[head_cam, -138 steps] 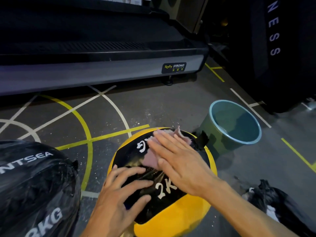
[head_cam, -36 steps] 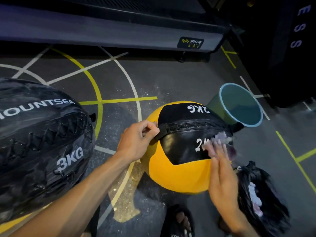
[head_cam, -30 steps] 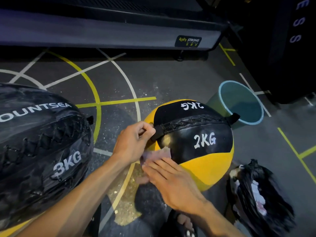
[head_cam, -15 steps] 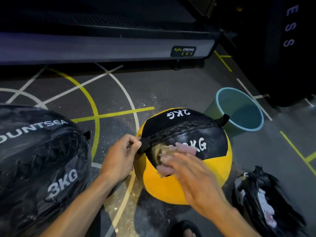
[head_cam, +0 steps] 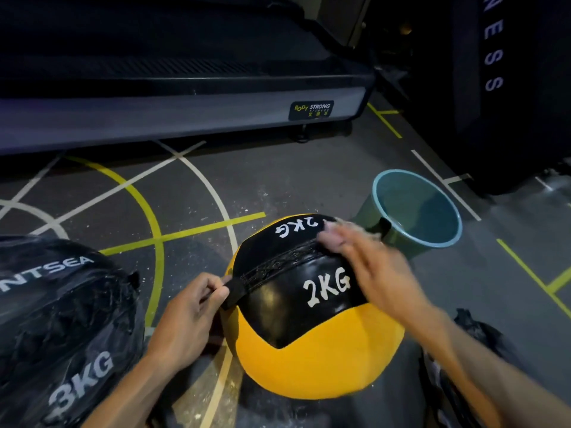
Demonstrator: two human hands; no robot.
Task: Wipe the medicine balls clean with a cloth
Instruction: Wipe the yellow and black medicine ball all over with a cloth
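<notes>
A long dark treadmill base [head_cam: 185, 118] is carrying a "BODY STRONG" label along the far side. At my left a big black leather medicine ball [head_cam: 61, 329], cut off by the frame, is reading "NTSEA" and "3KG". The round yellow-and-black medicine ball [head_cam: 309, 350] marked "2KG" twice is sitting on the grey floor [head_cam: 278, 186], a teal plastic bucket [head_cam: 383, 193] just behind. My left hand [head_cam: 188, 316] is pinching its black strap. My right hand [head_cam: 367, 267] is blurring across the top, fingers flat; the pale cloth [head_cam: 355, 227] is barely showing beneath.

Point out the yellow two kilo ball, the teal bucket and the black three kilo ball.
yellow 2KG ball [head_cam: 312, 362], head view, on its yellow lower panel.
teal bucket [head_cam: 378, 193], head view, on its left rim.
black 3KG ball [head_cam: 61, 319], head view, on its front.
</notes>
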